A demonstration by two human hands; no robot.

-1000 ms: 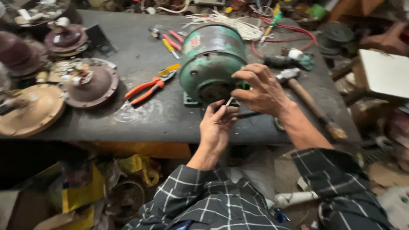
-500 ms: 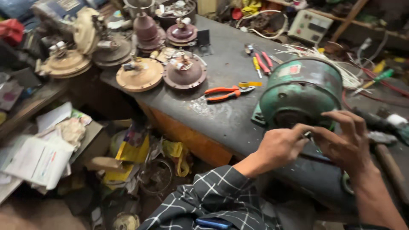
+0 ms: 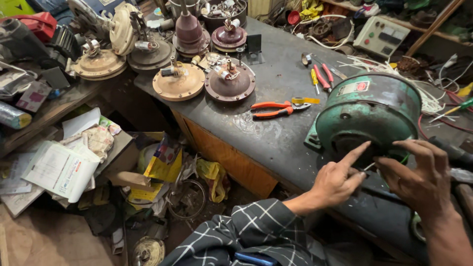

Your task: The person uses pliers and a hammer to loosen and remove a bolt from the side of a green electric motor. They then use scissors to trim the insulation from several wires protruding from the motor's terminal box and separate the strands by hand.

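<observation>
Motor: green electric motor (image 3: 374, 116), worn and rusty, lies on its side at the right end of a dark workbench (image 3: 276, 143), round end cover turned toward the person, likely so the shaft end can be reached.
View: one head camera, looking down at both hands and the bench.
Left hand: left hand (image 3: 339, 181) sits at the lower edge of the motor's end cover, index finger stretched out and touching it, other fingers curled loosely; it may pinch something small and thin, but I cannot tell.
Right hand: right hand (image 3: 421, 180) hovers just beside the left, fingers spread and bent, fingertips near the same spot, gripping nothing that I can see.
Sleeve: checked dark sleeve (image 3: 246, 236) on the left arm, at the bottom edge.
Pliers: one pair with orange handles (image 3: 277, 109) lies flat, near the motor, within reach.
Screwdrivers: two red-handled and one yellow-handled (image 3: 320, 78), laid side by side further back.
Fan motor housings: about six round brown and tan ones (image 3: 229, 81), set shaft-up at the bench's far left end and on the shelf beside it, well apart from the hands.
Wires: a white tangle (image 3: 428, 101) behind the motor.
Floor: papers, bags and scrap (image 3: 64, 167) piled to the left of the bench.
</observation>
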